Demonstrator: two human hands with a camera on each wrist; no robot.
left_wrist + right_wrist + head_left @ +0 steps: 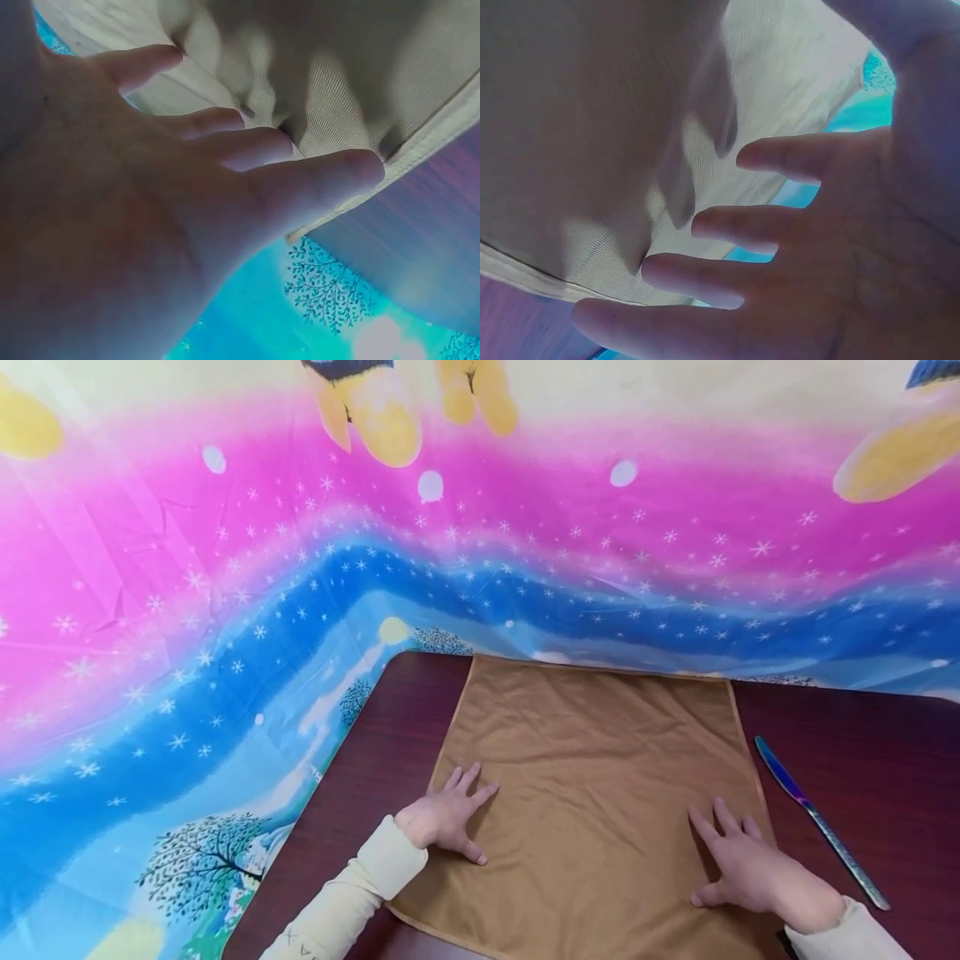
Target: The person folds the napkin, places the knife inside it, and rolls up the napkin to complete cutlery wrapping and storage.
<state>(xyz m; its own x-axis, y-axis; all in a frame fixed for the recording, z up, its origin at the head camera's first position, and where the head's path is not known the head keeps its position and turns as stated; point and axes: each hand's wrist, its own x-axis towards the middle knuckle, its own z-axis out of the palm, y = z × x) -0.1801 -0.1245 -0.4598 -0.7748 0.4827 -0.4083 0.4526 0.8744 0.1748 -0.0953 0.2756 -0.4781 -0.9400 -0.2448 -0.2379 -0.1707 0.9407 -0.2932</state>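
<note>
A brown cloth [585, 760] with a stitched hem lies spread over a dark reddish table, lightly wrinkled. Over its left edge, my left hand [448, 818] has its fingers spread and nothing gripped. In the left wrist view, the fingertips of the left hand [150, 180] meet or nearly meet the cloth [337, 82]. My right hand [750, 864] spreads its fingers above the cloth's right side. The right wrist view shows finger shadows on the cloth [570, 135] beside the right hand [817, 247]; at least some fingertips look slightly apart from it.
To the right of the cloth, a table knife [817, 818] with a bluish, shiny blade and patterned handle lies slantwise on the table [862, 752]. A colourful printed sheet [225, 568] with snowflakes and trees hangs behind the table and along its left side.
</note>
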